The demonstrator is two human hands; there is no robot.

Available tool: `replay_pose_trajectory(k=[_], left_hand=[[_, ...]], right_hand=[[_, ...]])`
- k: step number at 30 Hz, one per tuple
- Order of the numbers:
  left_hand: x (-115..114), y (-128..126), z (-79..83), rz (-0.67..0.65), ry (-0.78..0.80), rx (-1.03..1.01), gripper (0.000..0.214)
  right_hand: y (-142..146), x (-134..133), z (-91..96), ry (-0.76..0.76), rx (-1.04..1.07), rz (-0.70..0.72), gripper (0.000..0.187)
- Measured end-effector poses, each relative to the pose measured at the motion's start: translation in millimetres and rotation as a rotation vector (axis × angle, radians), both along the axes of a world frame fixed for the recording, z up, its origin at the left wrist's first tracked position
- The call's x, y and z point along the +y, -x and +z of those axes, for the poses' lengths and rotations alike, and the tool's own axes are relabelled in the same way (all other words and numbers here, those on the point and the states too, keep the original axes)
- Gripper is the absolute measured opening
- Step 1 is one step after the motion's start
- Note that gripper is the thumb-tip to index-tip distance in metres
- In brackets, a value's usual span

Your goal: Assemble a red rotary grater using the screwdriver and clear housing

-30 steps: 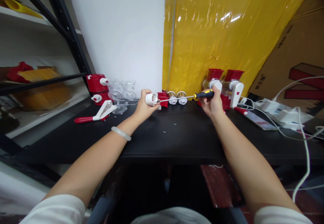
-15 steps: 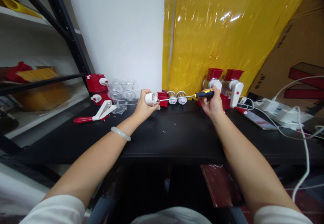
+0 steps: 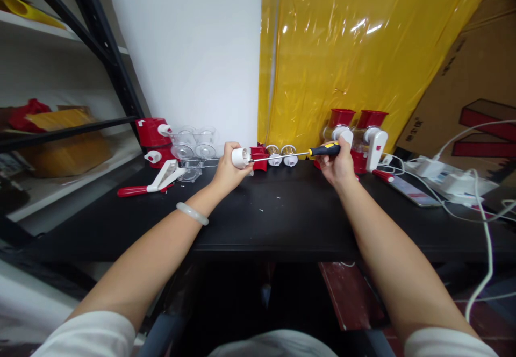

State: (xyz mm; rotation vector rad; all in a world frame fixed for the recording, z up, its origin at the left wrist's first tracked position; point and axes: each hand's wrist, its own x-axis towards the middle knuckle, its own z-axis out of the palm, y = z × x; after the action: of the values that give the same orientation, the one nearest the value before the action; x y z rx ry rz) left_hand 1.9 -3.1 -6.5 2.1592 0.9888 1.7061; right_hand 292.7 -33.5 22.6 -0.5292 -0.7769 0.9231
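My left hand [image 3: 230,171] is closed around a white cylindrical plastic part [image 3: 240,157], its hollow end turned to the right. In my right hand [image 3: 338,164] is a screwdriver [image 3: 325,149] with a black and yellow handle, held almost level. Its long metal shaft points left, and the tip reaches the rim of the white part; whether it sits on a screw is too small to tell. Behind the shaft are a red plastic part [image 3: 259,158] and two grater drums [image 3: 289,155] with white ends. Two small screws [image 3: 261,210] lie on the black table [image 3: 282,233] below.
Red housings [image 3: 152,131], clear plastic parts [image 3: 205,150] and a white crank with a red handle [image 3: 133,191] lie at left. Two assembled rotary graters [image 3: 377,142] stand at right, near a phone [image 3: 415,191], white cables [image 3: 486,238] and chargers. A black shelf rack [image 3: 100,40] borders the left.
Hardly anything differs. Both hands keep their places, and the screwdriver tip stays at the white part, which has shifted only very slightly.
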Motion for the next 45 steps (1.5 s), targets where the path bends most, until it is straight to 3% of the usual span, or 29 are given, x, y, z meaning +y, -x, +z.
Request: replay_pose_trajectory(k=[8, 14, 19, 28, 33, 40, 45], left_hand=[[0, 1, 0.8, 0.026, -0.018, 0.040, 0.049], [1, 2, 3.3, 0.122, -0.030, 0.092, 0.050], [2, 3, 7.5, 0.065, -0.014, 0.052, 0.054], [-1, 4, 10.9, -0.006, 0.067, 0.144, 0.037], [3, 4, 8.0, -0.064, 0.160, 0.056, 0.051], [12, 9, 0.7, -0.013, 0.290, 0.085, 0.049], [4, 9, 5.5, 0.047, 0.391, 0.189, 0.044]], right_hand=[[-1, 1, -0.5, 0.009, 0.004, -0.007, 0.041], [-1, 1, -0.6, 0.005, -0.008, -0.012, 0.041], [0, 1, -0.8, 0.005, -0.008, -0.023, 0.041], [-1, 5, -3.3, -0.006, -0.013, -0.021, 0.042], [1, 7, -2.2, 0.023, 0.006, -0.049, 0.044], [-1, 10, -4.6, 0.066, -0.067, -0.084, 0.040], [-3, 12, -10.4, 0.054, -0.270, -0.187, 0.038]])
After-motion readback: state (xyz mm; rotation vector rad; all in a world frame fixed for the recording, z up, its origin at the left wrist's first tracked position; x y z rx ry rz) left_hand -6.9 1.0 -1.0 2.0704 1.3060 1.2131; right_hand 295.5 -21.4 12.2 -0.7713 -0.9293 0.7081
